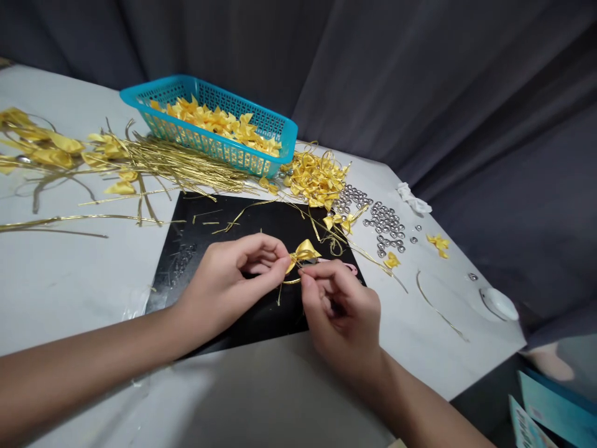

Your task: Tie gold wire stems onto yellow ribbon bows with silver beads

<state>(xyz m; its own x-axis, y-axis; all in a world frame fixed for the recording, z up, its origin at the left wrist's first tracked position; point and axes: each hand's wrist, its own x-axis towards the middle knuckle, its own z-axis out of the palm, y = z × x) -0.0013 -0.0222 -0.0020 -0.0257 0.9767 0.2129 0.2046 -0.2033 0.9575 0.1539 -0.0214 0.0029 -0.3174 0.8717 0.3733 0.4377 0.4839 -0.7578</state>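
A small yellow ribbon bow (306, 251) is between my two hands, over a black mat (280, 227). My left hand (237, 267) pinches the bow at its knot, thumb against index finger. From the right, my right hand (345, 305) pinches thin gold cord close to that knot. Below the bow hangs a loop of gold cord (292, 282), with a loose end beside it. Behind my right fingers lies a tool with a pink handle (351, 269), mostly hidden.
A blue basket (288, 134) of yellow bows stands at the back. Gold cords (186, 163) lie before it. To its right are a pile of bows (317, 177) and silver beads (385, 221). A white round object (499, 303) sits near the right edge.
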